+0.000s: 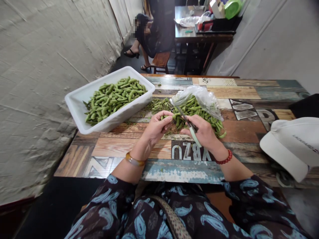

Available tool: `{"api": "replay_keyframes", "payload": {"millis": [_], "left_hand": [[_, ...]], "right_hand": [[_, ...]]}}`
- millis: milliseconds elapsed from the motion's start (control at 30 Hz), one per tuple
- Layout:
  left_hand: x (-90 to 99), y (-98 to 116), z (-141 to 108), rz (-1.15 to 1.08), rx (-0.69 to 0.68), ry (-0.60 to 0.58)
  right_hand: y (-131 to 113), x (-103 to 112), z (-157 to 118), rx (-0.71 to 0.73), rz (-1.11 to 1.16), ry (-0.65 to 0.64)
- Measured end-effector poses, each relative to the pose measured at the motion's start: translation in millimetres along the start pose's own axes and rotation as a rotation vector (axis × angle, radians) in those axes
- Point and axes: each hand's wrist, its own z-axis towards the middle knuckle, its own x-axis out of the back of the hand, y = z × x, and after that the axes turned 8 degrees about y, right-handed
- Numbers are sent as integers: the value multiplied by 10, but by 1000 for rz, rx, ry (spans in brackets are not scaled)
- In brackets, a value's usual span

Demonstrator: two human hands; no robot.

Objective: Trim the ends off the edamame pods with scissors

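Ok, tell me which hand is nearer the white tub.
Left. The left hand is to the right of the white tub, nearer the person's body; the right hand is farther right, beyond the left one.

The tub at ten o'clock is white, its pods green; dark sleeves at five and seven carry light-blue paisley.

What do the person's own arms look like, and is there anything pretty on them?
The left sleeve and right sleeve are dark with light-blue, curly teardrop shapes. On the left is a smooth bangle, part amber, part pale. On the right is a red beaded bracelet. No gloves.
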Motion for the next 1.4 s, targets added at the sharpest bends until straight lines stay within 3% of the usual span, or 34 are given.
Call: {"api": "replay_keyframes", "payload": {"millis": [167, 267, 400, 567, 767, 900, 1000, 1067, 1167, 1333, 1400], "left_hand": [[27, 41, 44, -116, 93, -28], [29, 26, 52, -79, 148, -17], [12, -44, 56, 48, 105, -67], [-13, -191, 117, 407, -42, -59], [-51, -290, 161, 989, -520, -111], [-86, -291, 113, 1412, -520, -111], [-44, -270, 113, 1538, -487, -98], [20, -242, 137, 1493, -469, -102], [113, -176, 169, 1243, -423, -88], [122, -53, 114, 514, -60, -59], [92, -26, 82, 313, 20, -52]], "right_hand": [[74, 92, 71, -118, -26, 144], [86, 109, 80, -111, -12, 150], [75, 97, 77, -103, -1, 143], [79, 93, 82, -105, -11, 144], [76, 83, 79, -68, -13, 141], [74, 61, 71, -74, -14, 140], [76, 59, 69, -81, -12, 138], [75, 65, 70, -85, -13, 134], [70, 79, 73, -91, -20, 127], [64, 93, 70, -90, -14, 111], [68, 87, 61, -93, 0, 90]]}}
